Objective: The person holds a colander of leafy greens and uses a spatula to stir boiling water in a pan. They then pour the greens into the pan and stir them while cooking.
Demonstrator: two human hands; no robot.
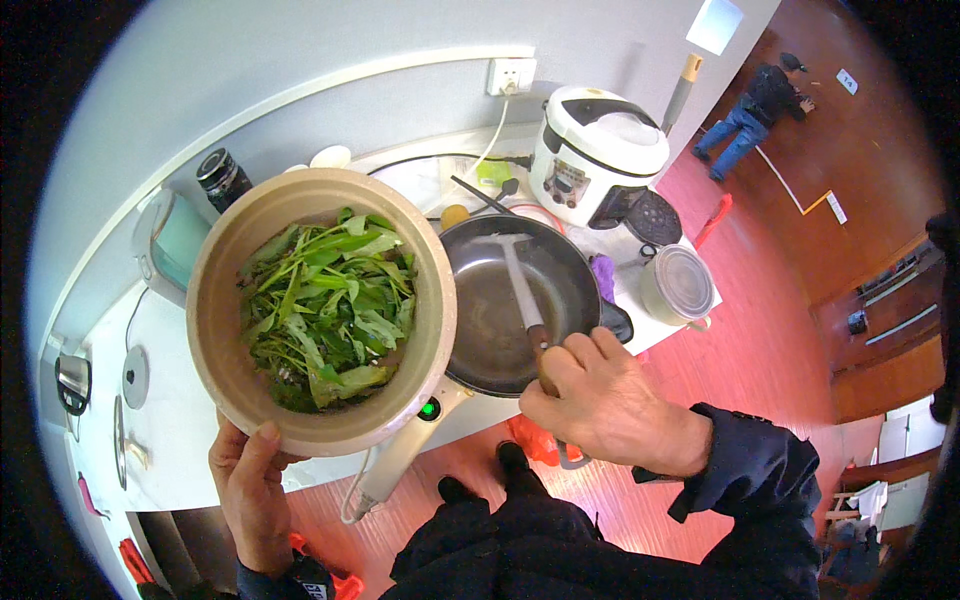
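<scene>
My left hand (247,480) grips the lower rim of a beige pot (202,322), thumb over the edge. Leafy green vegetables (330,307), wilted in places, lie inside it. Beside the pot, and partly covered by it, sits a dark frying pan (487,330). A cream handle (405,442) with a lit green light runs from the pan's near edge toward me. My right hand (592,397) is closed around the wooden handle of a spatula (517,274). The spatula's metal blade points to the far side of the pan, over its bare inside.
A white rice cooker (600,165) stands behind the pan, with a lidded container (679,285) to the right. Cables run near a wall socket (512,75). At left are a black-capped jar (223,180) and a glass lid (120,442). Another person (757,112) stands at the far wall.
</scene>
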